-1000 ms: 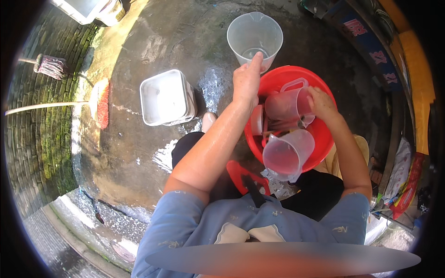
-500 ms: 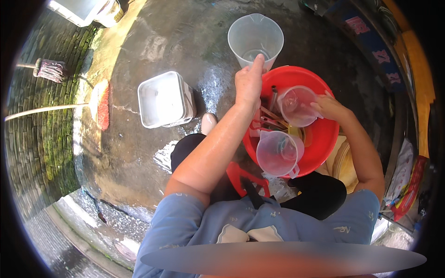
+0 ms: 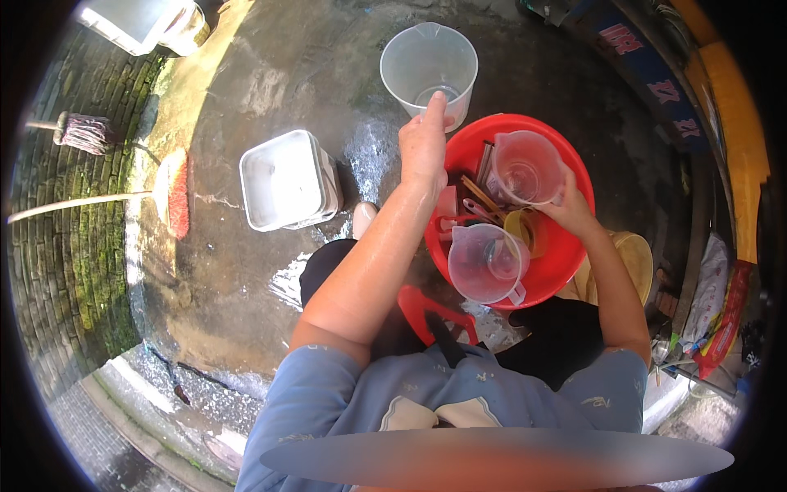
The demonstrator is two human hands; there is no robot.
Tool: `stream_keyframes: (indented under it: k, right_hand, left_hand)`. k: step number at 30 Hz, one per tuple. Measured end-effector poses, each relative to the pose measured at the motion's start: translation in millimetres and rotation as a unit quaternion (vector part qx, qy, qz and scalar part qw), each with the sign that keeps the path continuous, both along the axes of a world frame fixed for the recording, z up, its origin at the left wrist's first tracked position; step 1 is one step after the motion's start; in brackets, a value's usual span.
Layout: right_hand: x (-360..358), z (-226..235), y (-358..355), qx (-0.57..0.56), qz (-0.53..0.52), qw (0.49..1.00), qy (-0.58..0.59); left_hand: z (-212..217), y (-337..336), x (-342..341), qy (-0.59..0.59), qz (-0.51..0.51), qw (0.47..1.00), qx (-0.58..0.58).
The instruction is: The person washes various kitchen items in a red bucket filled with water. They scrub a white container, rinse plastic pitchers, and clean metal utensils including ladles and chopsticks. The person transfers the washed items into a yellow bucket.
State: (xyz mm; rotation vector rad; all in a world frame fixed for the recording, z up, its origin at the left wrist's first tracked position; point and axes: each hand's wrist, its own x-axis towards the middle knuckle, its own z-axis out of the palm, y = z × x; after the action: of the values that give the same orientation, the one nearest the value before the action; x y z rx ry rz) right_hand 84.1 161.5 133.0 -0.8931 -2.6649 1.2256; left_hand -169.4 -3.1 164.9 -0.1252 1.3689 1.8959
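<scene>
Our left hand [image 3: 423, 149] grasps a translucent jug [image 3: 428, 67] at upper centre, outside the red basin [image 3: 564, 261]; our right hand [image 3: 572, 207] grips a second jug [image 3: 525, 164] with its fingers, right of centre. A third jug [image 3: 485, 261] and slender utensils [image 3: 482, 189] remain inside, unheld.

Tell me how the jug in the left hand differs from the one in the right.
The left jug shows beyond the red basin; the right jug is in or over it. The left jug looks greyish, the right jug pinkish. Both are translucent, spouted and held.
</scene>
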Motion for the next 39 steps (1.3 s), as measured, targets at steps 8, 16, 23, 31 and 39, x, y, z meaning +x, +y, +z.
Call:
stream_keyframes:
  k: [8, 16, 23, 31, 39]
  right_hand:
    - [-67.4, -2.4, -31.0, 0.088, 0.158, 0.971, -0.154]
    - [-86.2, 32.5, -40.3, 0.22, 0.063, 0.957, -0.179]
    - [-138.4, -26.1, -22.8, 0.289, 0.098, 0.879, -0.367]
    - [-136.5, -66.6, -47.3, 0.289, 0.142, 0.892, -0.318]
    - [-71.9, -21.2, -42.7, 0.219, 0.348, 0.896, -0.166]
  left_hand:
    - [5.5, -9.7, -5.0, 0.01, -0.027, 1.0, 0.004]
    - [5.5, -12.4, -8.1, -0.019, -0.038, 0.999, 0.018]
    - [8.8, -14.4, -9.4, -0.011, -0.029, 0.999, 0.019]
    - [7.8, -18.1, -14.3, -0.013, -0.023, 0.999, 0.03]
    - [7.5, -7.0, -2.0, -0.025, 0.023, 0.999, 0.025]
